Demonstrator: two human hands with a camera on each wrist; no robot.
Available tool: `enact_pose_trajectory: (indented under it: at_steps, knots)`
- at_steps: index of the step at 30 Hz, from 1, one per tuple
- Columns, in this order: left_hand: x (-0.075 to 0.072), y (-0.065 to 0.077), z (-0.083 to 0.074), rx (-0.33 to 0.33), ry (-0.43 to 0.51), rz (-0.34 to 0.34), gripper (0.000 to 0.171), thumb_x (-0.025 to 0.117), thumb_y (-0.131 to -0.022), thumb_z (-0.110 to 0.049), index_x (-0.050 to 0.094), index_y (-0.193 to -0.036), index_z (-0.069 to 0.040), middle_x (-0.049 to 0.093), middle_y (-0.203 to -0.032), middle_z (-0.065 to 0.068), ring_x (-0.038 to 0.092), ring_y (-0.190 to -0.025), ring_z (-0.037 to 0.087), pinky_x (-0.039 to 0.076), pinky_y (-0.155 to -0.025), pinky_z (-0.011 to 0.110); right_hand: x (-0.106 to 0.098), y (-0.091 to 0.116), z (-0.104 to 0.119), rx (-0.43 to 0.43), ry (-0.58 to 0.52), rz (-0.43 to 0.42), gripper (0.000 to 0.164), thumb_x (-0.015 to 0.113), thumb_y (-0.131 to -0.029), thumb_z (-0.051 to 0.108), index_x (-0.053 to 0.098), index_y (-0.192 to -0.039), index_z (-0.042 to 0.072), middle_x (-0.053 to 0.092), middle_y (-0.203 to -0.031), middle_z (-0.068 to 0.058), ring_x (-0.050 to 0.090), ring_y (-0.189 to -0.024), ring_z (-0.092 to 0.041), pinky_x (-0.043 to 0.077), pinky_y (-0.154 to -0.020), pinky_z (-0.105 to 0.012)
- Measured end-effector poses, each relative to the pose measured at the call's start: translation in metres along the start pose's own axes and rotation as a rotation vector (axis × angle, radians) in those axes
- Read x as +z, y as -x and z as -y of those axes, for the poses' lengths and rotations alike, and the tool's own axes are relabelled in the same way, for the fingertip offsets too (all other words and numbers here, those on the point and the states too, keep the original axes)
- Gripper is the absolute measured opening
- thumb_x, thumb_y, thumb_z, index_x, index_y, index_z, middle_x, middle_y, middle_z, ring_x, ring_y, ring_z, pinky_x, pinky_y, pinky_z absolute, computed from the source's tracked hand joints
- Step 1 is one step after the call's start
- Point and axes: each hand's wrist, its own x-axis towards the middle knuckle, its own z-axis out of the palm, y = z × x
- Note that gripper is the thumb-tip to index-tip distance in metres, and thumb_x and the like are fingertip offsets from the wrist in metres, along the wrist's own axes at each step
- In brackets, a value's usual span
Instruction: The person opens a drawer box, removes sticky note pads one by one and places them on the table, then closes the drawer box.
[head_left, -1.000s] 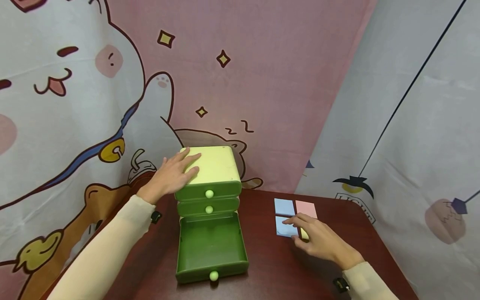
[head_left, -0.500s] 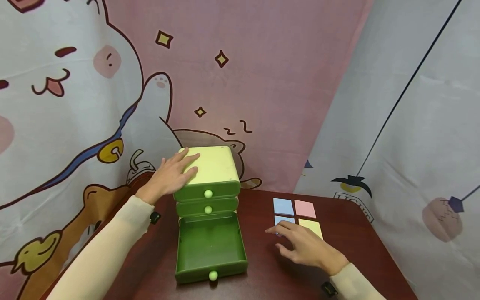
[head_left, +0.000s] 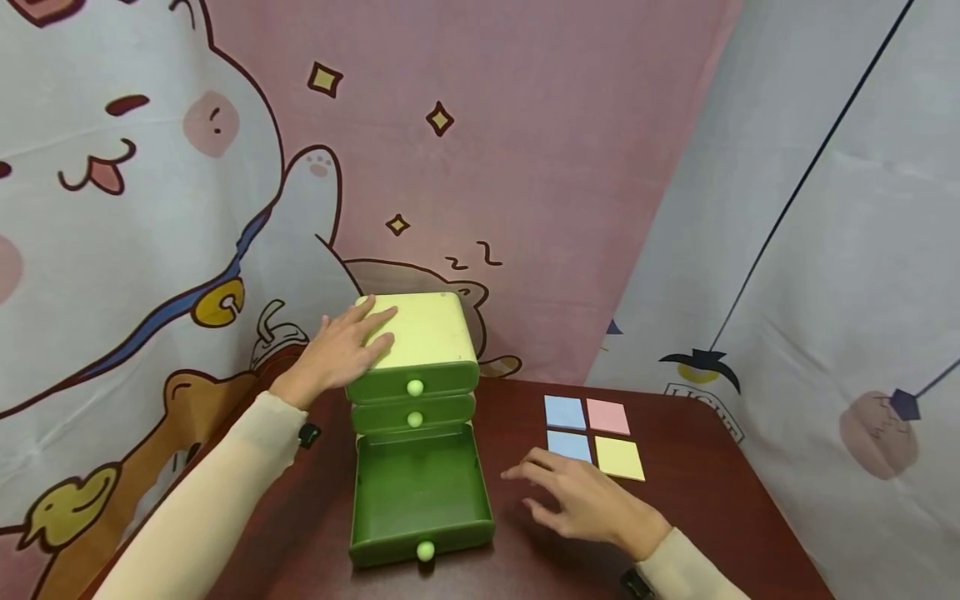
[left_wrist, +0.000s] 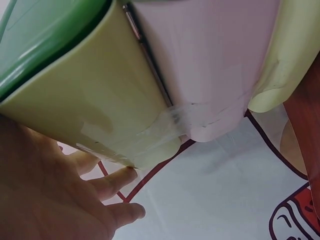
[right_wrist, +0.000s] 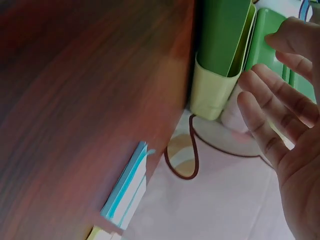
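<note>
At frame centre we see one green cabinet [head_left: 415,392] with three drawers, the lowest drawer [head_left: 422,496] pulled out. Our left hand [head_left: 341,350] rests flat on its top, while our right hand [head_left: 581,500], fingers spread and holding nothing, hovers below four sticky-note pads [head_left: 592,433]: two blue, one pink, one yellow.

From my remote seat, the drawer cabinet [head_left: 416,367] looks like smooth moulded plastic, its pale yellow-green top carrying a soft sheen. The pulled-out bottom drawer [head_left: 422,492] is darker green plastic, faintly glossy along the rim, with a shiny round knob [head_left: 425,550]. I read the table [head_left: 675,517] as dark reddish wood-grain, polished. The sticky note pads [head_left: 592,435] are matt paper. The cartoon backdrop [head_left: 150,208] is printed cloth, slightly creased.
</note>
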Motion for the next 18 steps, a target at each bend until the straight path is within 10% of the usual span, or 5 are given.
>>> enact_pose_trajectory:
  at_steps: [18]
  knots:
    - [0.001, 0.003, -0.001, 0.007, 0.031, -0.011, 0.066, 0.037, -0.126, -0.057, 0.037, -0.185, -0.028, 0.016, -0.197, 0.021, 0.019, -0.179, 0.058, 0.004, -0.138, 0.091, 0.022, -0.045, 0.034, -0.310, 0.134, -0.104, 0.047, 0.094, -0.092, 0.018, 0.080, -0.137, 0.023, 0.074, -0.131, 0.006, 0.070, -0.102, -0.007, 0.058, -0.088, -0.021]
